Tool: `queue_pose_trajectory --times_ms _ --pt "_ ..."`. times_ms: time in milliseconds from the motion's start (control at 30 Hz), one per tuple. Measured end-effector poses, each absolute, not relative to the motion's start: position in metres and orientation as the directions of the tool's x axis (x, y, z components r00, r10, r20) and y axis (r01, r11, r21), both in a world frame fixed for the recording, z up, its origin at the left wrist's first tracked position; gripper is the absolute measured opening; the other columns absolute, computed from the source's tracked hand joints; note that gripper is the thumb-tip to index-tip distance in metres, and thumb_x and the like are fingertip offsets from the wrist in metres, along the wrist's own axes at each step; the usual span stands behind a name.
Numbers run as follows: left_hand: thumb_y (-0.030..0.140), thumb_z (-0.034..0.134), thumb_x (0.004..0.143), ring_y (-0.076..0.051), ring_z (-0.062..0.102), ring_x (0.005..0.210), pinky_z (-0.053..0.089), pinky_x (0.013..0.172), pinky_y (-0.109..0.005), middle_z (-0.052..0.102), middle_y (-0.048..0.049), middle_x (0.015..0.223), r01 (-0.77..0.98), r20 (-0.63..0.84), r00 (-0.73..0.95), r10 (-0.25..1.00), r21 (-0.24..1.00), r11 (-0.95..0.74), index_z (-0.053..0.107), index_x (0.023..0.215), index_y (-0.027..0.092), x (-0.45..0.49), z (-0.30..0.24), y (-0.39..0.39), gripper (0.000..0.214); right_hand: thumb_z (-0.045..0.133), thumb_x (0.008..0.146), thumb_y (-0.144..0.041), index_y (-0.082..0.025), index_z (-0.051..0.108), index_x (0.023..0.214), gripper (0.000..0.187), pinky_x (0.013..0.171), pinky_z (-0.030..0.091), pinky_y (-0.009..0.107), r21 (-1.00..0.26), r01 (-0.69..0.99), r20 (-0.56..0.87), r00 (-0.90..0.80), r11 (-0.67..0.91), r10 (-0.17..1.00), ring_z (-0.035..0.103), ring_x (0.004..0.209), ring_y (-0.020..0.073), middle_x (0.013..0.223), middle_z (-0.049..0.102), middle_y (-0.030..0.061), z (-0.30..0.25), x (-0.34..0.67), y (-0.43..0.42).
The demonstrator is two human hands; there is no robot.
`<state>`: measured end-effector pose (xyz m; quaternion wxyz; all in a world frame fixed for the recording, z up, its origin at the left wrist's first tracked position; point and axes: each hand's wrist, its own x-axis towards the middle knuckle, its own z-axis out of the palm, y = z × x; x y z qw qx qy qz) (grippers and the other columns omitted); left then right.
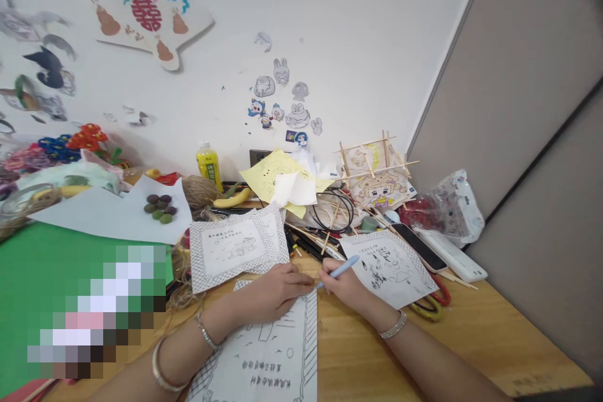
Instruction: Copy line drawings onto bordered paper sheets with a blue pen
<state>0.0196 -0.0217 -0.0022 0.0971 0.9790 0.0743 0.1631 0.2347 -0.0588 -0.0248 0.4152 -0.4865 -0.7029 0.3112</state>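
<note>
The drawing sheet (271,374) lies towards the near edge of the table (377,352), its lower end running out of my view and its writing upside down to me. My left hand (277,292) rests flat across the sheet's far end, palm down, the fingers stretched out and close together, their tips near the sheet's far right corner. With my right hand (345,281) I pinch a pale blue pen (346,265), fingers curled tight round the barrel, the point down at that same corner; whether it touches paper I cannot tell.

As for how far along I am: the picture and the lines of writing look to be in place, and the left border is crosshatched. Down the right border I can make out slanting strokes in one direction only, so I judge that side to be the part left unfinished. What sits under my palm I cannot check.

Further towards the table's far edge, a page (235,248) on my left carries a drawing and a crosshatched border, and seems complete. Another page (389,270), nearer the table's right edge, looks filled in too, beside a phone (418,246).
</note>
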Motion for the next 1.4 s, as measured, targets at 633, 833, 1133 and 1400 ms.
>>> queue_pose_trajectory --times_ms 633,833,1133,1400 --pt "0.008 0.041 0.088 -0.023 0.055 0.1 0.043 0.09 -0.035 0.065 -0.0084 0.112 0.101 0.339 0.929 0.151 0.163 -0.981 0.059 0.12 0.02 0.021 -0.0015 -0.0217 0.038 0.05 0.083 -0.029 -0.023 0.036 0.056 0.031 0.055 0.036 0.026 -0.89 0.366 0.227 -0.157 0.27 0.961 0.045 0.052 0.0129 0.048 0.042 -0.0063 -0.025 0.2341 -0.0596" --pt "0.008 0.042 0.089 -0.022 0.056 0.092 0.043 0.085 -0.033 0.066 -0.0078 0.104 0.073 0.372 0.918 0.135 0.177 -0.982 0.062 0.112 0.021 0.0216 0.0007 -0.0226 0.032 0.05 0.084 -0.028 -0.022 0.038 0.056 0.031 0.055 0.035 0.025 -0.867 0.4 0.237 -0.194 0.298 0.952 0.044 0.052 0.0124 0.049 0.044 -0.006 -0.024 0.234 -0.0606" --pt "0.008 0.043 0.09 -0.022 0.055 0.093 0.042 0.086 -0.033 0.065 -0.008 0.104 0.075 0.364 0.921 0.141 0.188 -0.979 0.062 0.108 0.02 0.0218 0.0002 -0.0232 0.029 0.05 0.082 -0.028 -0.023 0.036 0.055 0.031 0.055 0.035 0.025 -0.858 0.426 0.22 -0.2 0.287 0.955 0.043 0.05 0.0128 0.047 0.042 -0.006 -0.0244 0.2344 -0.0596" --pt "0.008 0.043 0.09 -0.022 0.056 0.094 0.043 0.087 -0.034 0.066 -0.0078 0.106 0.066 0.377 0.916 0.137 0.195 -0.979 0.062 0.109 0.021 0.0219 0.0026 -0.024 0.031 0.051 0.08 -0.029 -0.023 0.034 0.054 0.032 0.05 0.033 0.024 -0.873 0.395 0.226 -0.193 0.287 0.955 0.04 0.047 0.0116 0.045 0.039 -0.007 -0.0242 0.2341 -0.0589"
